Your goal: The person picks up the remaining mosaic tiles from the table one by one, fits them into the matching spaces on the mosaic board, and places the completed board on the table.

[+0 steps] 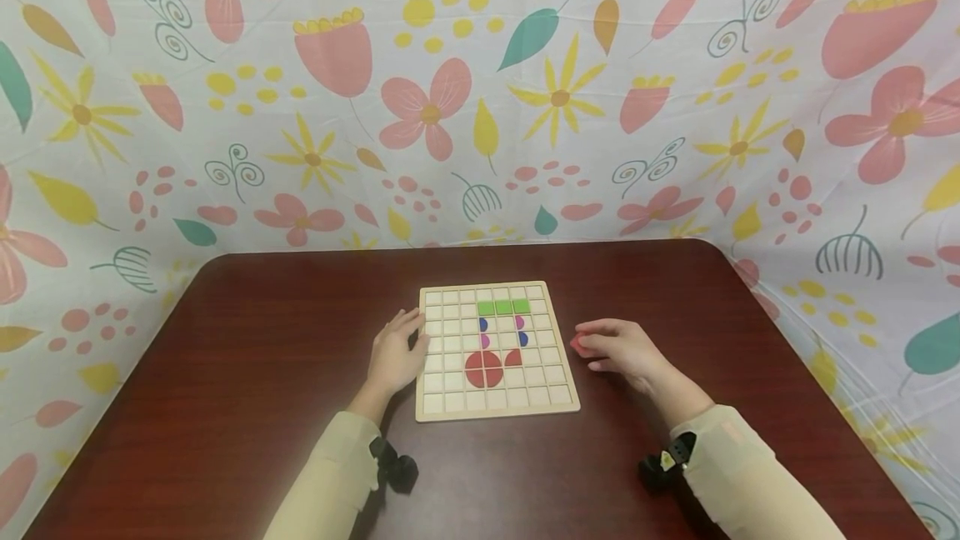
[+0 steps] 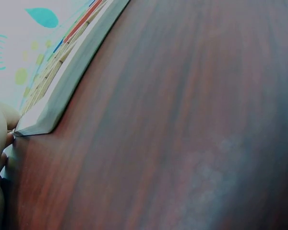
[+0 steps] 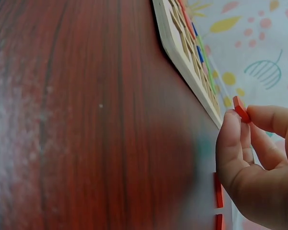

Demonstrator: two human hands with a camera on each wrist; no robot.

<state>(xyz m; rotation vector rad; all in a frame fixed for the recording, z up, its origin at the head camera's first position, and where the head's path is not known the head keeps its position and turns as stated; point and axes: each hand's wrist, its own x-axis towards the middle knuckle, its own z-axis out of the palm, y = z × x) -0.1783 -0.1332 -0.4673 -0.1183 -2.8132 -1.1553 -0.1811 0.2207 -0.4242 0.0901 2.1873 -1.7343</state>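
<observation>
A square wooden grid board lies on the table. Three green squares line up in its upper part, with blue and pink half circles below. Lower down, several red quarter circles form a full disc, and a lone red quarter circle sits to its right. My left hand rests against the board's left edge, fingers relaxed; part of it shows in the left wrist view. Just off the right edge, my right hand pinches a small red piece between thumb and fingertips.
The board stands on a dark reddish-brown table. Behind it hangs a white floral cloth. In the right wrist view, two red strips show low beside the hand. Each sleeve carries a black wrist device.
</observation>
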